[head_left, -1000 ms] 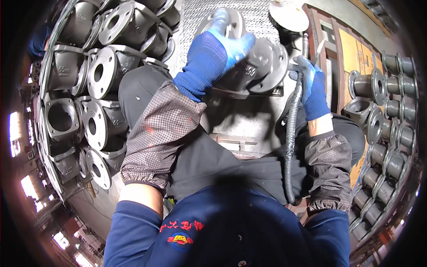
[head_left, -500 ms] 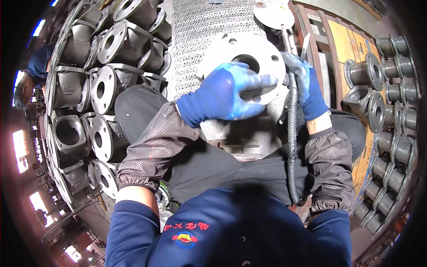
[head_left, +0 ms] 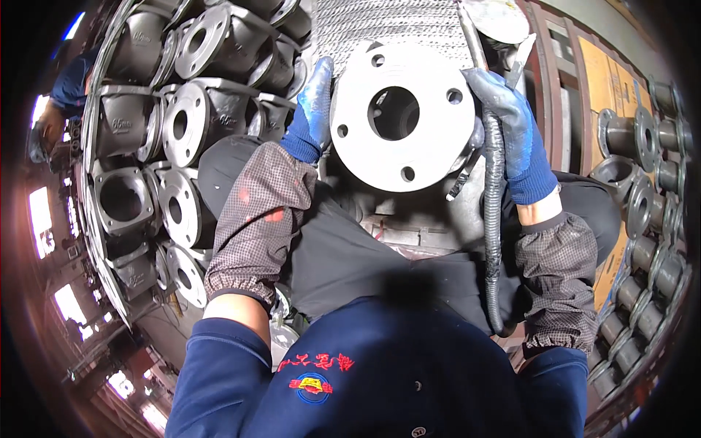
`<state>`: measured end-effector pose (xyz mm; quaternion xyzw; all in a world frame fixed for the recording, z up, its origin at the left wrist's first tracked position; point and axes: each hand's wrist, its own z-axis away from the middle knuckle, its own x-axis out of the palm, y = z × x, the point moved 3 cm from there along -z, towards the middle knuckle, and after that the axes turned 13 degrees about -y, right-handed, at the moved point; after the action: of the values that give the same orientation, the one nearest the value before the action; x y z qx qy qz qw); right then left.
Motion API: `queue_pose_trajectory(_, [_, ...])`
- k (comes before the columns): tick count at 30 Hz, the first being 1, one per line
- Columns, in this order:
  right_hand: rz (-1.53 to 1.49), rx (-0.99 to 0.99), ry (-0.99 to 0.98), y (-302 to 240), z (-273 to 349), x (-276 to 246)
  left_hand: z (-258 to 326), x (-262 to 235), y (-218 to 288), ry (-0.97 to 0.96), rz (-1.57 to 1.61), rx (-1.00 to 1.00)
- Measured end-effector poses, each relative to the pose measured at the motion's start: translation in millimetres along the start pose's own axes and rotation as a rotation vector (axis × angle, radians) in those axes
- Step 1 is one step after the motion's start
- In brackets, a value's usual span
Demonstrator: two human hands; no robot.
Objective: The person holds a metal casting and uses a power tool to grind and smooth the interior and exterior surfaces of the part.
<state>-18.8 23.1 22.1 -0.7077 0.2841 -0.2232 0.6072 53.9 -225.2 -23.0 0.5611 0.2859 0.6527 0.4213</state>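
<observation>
A grey flanged valve body [head_left: 438, 146] faces up in front of me, its round flange pierced by a large centre bore and several bolt holes. At its left rim, my left hand [head_left: 315, 109], in a blue glove, is closed along the side, its fingertips partly hidden. My right hand [head_left: 512, 124], gloved too, is closed around a hand tool with a slim metal shaft [head_left: 473, 36], beside the flange's right edge. From that tool a black corrugated hose [head_left: 494, 233] hangs down over my lap. A pale lever-like piece [head_left: 521, 60] sticks up past the right hand.
Flanged castings [head_left: 193, 120] are stacked at left, with more [head_left: 631, 146] at right by a yellow-brown board [head_left: 595, 73]. A textured mat [head_left: 387, 25] lies beyond the valve body. A round pale disc [head_left: 498, 20] sits at the far right. Another person's arm [head_left: 69, 87] shows at far left.
My left hand has moved off the flange's face to its left side, uncovering the bore. The flange has turned, its bolt holes now placed differently. My right hand stays beside it with the tool.
</observation>
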Motion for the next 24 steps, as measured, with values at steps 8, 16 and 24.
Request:
queue_pose_trajectory(8, [-0.070,0.060,0.063,17,-23,24,26,-11,15,0.208,0.011,0.158])
queue_pose_trajectory(16, [-0.209,0.398,0.215,29,-49,30,56,-26,40,0.251,-0.876,0.304])
queue_pose_trajectory(24, [0.046,0.398,0.417,-8,-35,9,72,16,40,0.223,-0.348,0.174])
